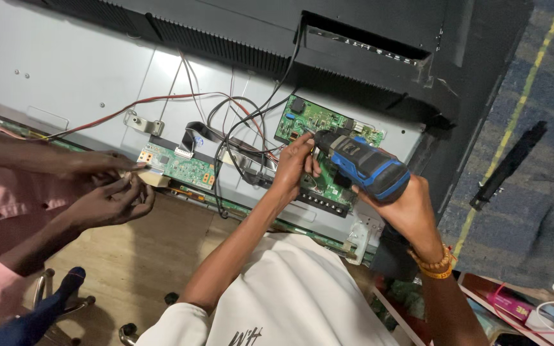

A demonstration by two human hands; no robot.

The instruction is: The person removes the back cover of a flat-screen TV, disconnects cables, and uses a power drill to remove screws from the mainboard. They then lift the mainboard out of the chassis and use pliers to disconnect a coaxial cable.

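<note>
From the head view, I'm gripping the blue and black cordless screwdriver [363, 165] in my right hand [405, 208], fingers wrapped tight around its handle. My left hand [295, 165] is curling closed around the driver's nose, steadying it against the green main circuit board [318, 122] on the grey metal back of the opened television [65, 70]. Black and red wires [238, 118] are looping just beside my left hand. Further left, another person's two hands [107, 186] are pinching at the smaller green circuit board [177, 165].
</note>
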